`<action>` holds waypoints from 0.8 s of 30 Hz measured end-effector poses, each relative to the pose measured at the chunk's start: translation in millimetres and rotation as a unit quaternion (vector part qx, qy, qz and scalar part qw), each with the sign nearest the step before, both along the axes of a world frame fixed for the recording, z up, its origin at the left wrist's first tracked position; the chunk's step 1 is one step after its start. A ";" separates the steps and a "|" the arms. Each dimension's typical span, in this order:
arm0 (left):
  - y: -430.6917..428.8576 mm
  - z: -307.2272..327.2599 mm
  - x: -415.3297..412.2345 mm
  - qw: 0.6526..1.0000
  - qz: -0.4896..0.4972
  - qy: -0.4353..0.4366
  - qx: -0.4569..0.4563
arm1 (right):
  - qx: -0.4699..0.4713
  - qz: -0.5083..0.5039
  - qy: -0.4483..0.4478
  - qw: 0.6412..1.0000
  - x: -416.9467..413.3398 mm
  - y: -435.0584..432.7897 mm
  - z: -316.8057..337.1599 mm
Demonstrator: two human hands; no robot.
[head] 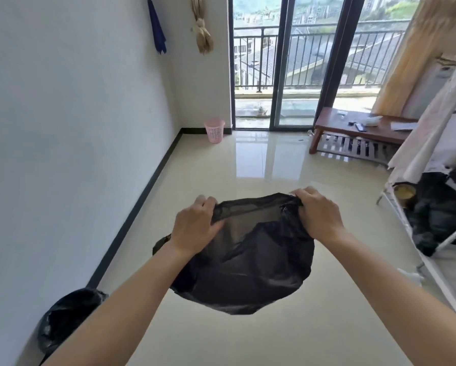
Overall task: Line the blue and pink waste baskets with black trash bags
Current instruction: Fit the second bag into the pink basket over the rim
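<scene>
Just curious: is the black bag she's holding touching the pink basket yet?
Apart. The head view shows the black bag held near the camera, the pink basket far off by the corner.

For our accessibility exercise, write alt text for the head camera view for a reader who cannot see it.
Two bare hands, left hand and right hand, hold a black trash bag open by its rim above a glossy tiled floor. An unlined pink basket stands in the far corner by the balcony door; a black-lined bin sits near left.
</scene>
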State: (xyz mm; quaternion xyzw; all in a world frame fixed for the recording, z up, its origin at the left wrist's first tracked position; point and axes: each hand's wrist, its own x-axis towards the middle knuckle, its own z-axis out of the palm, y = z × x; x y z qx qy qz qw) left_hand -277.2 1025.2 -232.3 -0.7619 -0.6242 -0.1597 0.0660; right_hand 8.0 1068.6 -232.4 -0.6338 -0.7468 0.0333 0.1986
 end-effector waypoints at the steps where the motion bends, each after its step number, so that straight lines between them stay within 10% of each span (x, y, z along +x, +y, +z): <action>1: 32.2 -0.1 2.0 1.000 -0.002 -0.001 0.003 | -0.001 -0.005 0.003 1.000 0.4 26.2 -1.8; 14: 468.6 1.8 21.7 0.997 0.060 -0.037 0.022 | -0.067 0.021 0.105 0.992 -32.6 449.8 -2.8; 24: 740.8 -18.4 -72.2 0.979 0.165 -0.111 0.043 | -0.074 0.074 -0.182 0.978 -118.6 765.5 -43.1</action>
